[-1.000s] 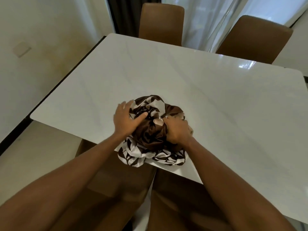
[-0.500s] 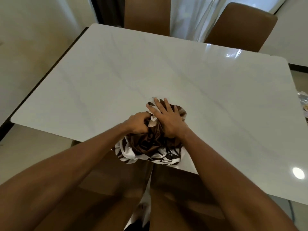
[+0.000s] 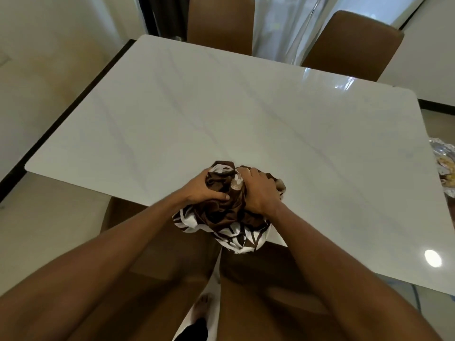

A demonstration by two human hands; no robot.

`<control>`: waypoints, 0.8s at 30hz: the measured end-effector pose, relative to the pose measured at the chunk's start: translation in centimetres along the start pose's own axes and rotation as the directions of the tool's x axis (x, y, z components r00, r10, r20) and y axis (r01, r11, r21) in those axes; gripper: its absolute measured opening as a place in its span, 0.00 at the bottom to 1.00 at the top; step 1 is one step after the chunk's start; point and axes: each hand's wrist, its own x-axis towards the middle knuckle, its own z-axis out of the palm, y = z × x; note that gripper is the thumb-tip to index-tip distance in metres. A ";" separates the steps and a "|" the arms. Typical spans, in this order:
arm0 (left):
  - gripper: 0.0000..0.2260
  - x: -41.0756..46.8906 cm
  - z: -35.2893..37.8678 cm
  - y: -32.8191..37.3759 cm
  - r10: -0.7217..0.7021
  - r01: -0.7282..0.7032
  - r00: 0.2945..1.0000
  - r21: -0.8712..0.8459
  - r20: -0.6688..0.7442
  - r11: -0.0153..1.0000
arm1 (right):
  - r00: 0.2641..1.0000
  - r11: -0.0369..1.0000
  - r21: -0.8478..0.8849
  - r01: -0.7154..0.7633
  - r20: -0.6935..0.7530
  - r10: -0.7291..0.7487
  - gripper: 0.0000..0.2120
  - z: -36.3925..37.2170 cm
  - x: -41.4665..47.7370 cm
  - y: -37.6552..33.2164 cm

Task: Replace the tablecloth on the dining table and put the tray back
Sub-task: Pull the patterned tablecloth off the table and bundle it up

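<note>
Fingers [image 3: 250, 173] of my left hand [image 3: 203, 189] and right hand [image 3: 259, 193] clutch the bunched tablecloth [image 3: 229, 214] at the tabletop [image 3: 221, 107] edge, so I'd find a hem before spreading.

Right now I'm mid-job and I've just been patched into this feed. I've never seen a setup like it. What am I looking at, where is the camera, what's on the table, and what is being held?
There is no machine here, only a person's two bare hands. The single view comes from a wide-angle camera worn on the person's head. It looks forward and down, so both arms enter from the bottom of the picture. The left hand and the right hand both grip a bunched-up brown and white tablecloth. The bundle sits at the near edge of the white table and partly hangs over it. At the far side stand a brown chair and a second chair. At the right edge is a shiny crinkled thing, cut off by the frame, and I cannot tell what it is. No tray is in view.
</note>
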 end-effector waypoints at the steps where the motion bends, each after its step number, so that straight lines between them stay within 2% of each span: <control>1: 0.30 0.1 0.6 0.3 -0.017 0.017 1.000 0.009 0.017 1.000 | 1.000 1.000 -0.024 0.006 -0.015 -0.006 0.44 0.0 -0.9 0.2; 3: 0.28 0.6 2.3 1.2 -0.045 0.037 0.996 0.093 0.077 0.995 | 0.995 0.993 -0.071 0.099 0.001 -0.099 0.48 -0.4 -2.6 1.0; 4: 0.23 1.0 3.0 1.6 -0.054 0.034 0.992 0.172 0.112 0.984 | 0.989 0.987 -0.068 0.145 0.027 -0.144 0.50 -0.7 -3.1 1.4; 6: 0.15 1.9 5.1 3.3 -0.078 0.031 0.985 0.288 0.151 0.957 | 0.985 0.989 -0.004 0.146 0.093 -0.145 0.50 -1.5 -4.4 3.2; 9: 0.15 2.5 9.1 5.9 -0.070 0.025 0.988 0.305 0.135 0.952 | 0.994 0.996 0.068 0.054 0.087 -0.060 0.42 -2.4 -6.9 6.5; 14: 0.08 3.1 17.6 8.4 -0.004 0.000 1.000 0.205 0.018 0.979 | 0.999 0.997 0.059 0.043 0.029 -0.045 0.30 -4.3 -11.0 12.7; 19: 0.21 2.3 27.8 12.0 0.040 -0.040 0.985 0.004 -0.170 0.999 | 0.999 0.995 0.097 -0.036 0.013 0.035 0.28 -6.4 -19.0 21.6; 21: 0.25 1.7 33.8 13.7 0.013 -0.018 0.986 -0.031 -0.165 0.999 | 0.998 0.989 0.133 -0.069 0.004 0.069 0.29 -7.3 -24.3 26.4; 24: 0.24 1.6 41.6 16.9 0.024 -0.025 0.996 -0.015 -0.091 1.000 | 0.990 0.974 0.179 -0.141 0.002 0.143 0.27 -8.5 -31.1 32.4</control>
